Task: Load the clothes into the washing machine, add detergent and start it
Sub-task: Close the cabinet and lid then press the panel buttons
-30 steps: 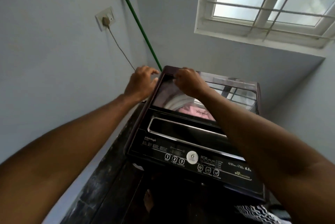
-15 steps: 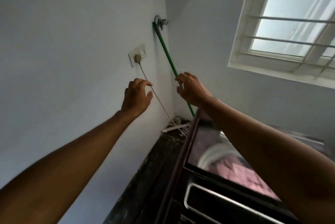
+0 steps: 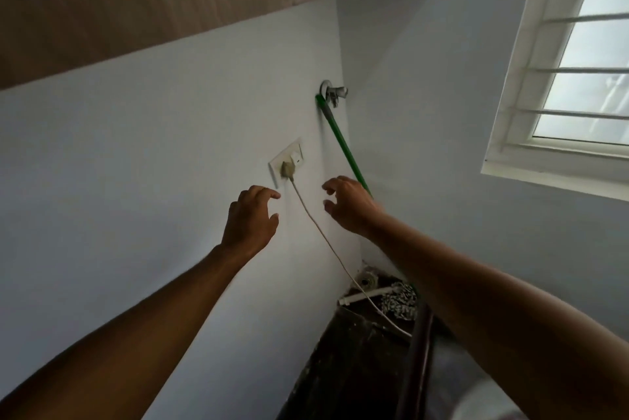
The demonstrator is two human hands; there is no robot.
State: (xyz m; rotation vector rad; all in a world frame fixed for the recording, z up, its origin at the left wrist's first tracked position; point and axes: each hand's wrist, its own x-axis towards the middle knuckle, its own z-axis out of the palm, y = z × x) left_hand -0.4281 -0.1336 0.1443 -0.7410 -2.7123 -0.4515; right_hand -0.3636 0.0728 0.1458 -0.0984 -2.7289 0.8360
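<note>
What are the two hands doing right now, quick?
Left hand: open, fingers curled, holding nothing, just below the wall socket.
Right hand: open, holding nothing, near the green hose.

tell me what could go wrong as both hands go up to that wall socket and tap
1. The left hand is near the plug and switch; bumping the plug could loosen it and cut power.
2. The cord hangs between both hands, so the right hand might snag it.
3. The green hose meets the tap just above the socket; a rough turn might drip water onto it.
</note>
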